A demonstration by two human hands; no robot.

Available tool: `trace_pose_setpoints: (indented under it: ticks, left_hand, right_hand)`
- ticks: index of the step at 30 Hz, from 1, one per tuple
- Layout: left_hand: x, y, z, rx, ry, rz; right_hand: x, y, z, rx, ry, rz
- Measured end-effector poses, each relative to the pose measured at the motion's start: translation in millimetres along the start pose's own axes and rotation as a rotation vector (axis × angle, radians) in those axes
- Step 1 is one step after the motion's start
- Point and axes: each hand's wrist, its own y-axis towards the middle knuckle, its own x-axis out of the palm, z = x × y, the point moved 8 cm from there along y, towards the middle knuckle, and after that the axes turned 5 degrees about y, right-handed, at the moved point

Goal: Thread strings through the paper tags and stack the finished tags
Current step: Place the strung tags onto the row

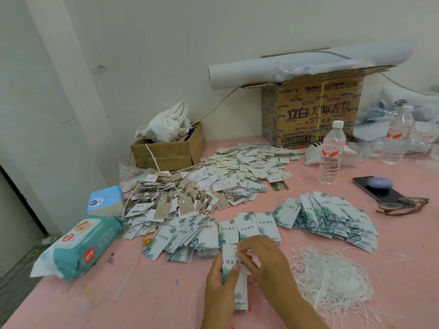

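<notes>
My left hand (219, 279) grips a long white paper tag (240, 288) with green leaf print, held upright above the pink table (154, 293). My right hand (263, 257) pinches at the tag's top end, where its hole is; a thin white string (193, 302) trails down below my left hand. A tangled heap of white strings (332, 276) lies to the right of my hands. Leaf-print tags lie fanned out just beyond my hands (190, 238), and another spread (332, 219) lies to the right.
A large pile of small tags (213, 181) covers the table's middle. Wet wipes (83, 245) and a tissue pack (105, 200) sit left. Cardboard boxes (316, 115), two water bottles (331, 153), a phone (377, 188) and glasses (403, 205) stand at the back right.
</notes>
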Motion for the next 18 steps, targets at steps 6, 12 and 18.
trace_pose_setpoints:
  ticks: [6, 12, 18]
  left_hand:
    - [3.5, -1.7, 0.4, 0.003, -0.004, -0.020]
    - [2.1, -0.8, -3.1, -0.023, 0.015, -0.016]
    - [3.3, -1.6, -0.7, 0.004, 0.017, -0.025]
  right_hand:
    - [-1.3, 0.8, 1.1, 0.002, 0.014, 0.009]
    - [-4.2, 0.3, 1.4, -0.005, -0.003, 0.036]
    - [-7.9, 0.0, -2.1, -0.058, -0.056, 0.094]
